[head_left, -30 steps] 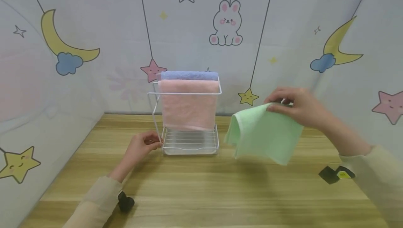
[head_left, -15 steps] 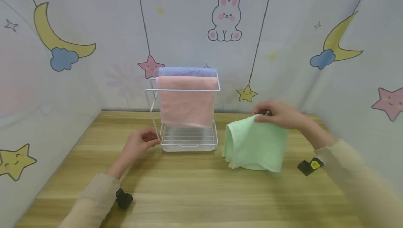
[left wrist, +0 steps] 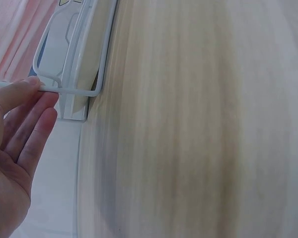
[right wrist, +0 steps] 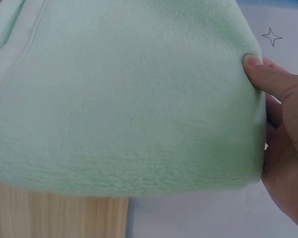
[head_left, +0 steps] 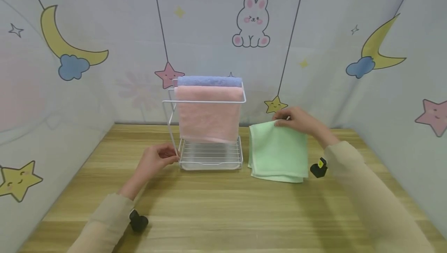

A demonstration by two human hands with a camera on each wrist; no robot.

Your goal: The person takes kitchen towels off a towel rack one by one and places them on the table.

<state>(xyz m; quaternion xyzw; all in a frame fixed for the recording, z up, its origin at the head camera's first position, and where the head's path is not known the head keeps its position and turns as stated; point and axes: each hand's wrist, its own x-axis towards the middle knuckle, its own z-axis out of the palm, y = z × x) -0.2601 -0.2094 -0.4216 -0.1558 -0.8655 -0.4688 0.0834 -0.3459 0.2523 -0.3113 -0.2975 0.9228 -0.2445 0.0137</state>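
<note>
A white wire towel rack (head_left: 204, 101) stands at the back of the table, with a pink towel (head_left: 209, 117) and a blue towel (head_left: 209, 81) draped over its bars. My left hand (head_left: 155, 160) pinches the rack's lower left wire between thumb and fingers, as the left wrist view shows at the rack's frame (left wrist: 72, 91). To the right of the rack, my right hand (head_left: 297, 120) pinches a folded light green towel (head_left: 279, 152) by its top edge. The green towel hangs down beside the rack, apart from it; thumb in front in the right wrist view, fingers partly hidden behind the towel (right wrist: 129, 109).
At the rack's foot is a white tray with a wire grid (head_left: 209, 154). Behind the wooden table (head_left: 216, 214) hangs a printed curtain (head_left: 209, 32) with stars, moons and a rabbit; it also runs along both sides.
My right hand has carried the green towel leftward, closer to the rack, and the towel now hangs flatter and straighter. The left hand keeps its hold on the rack.
</note>
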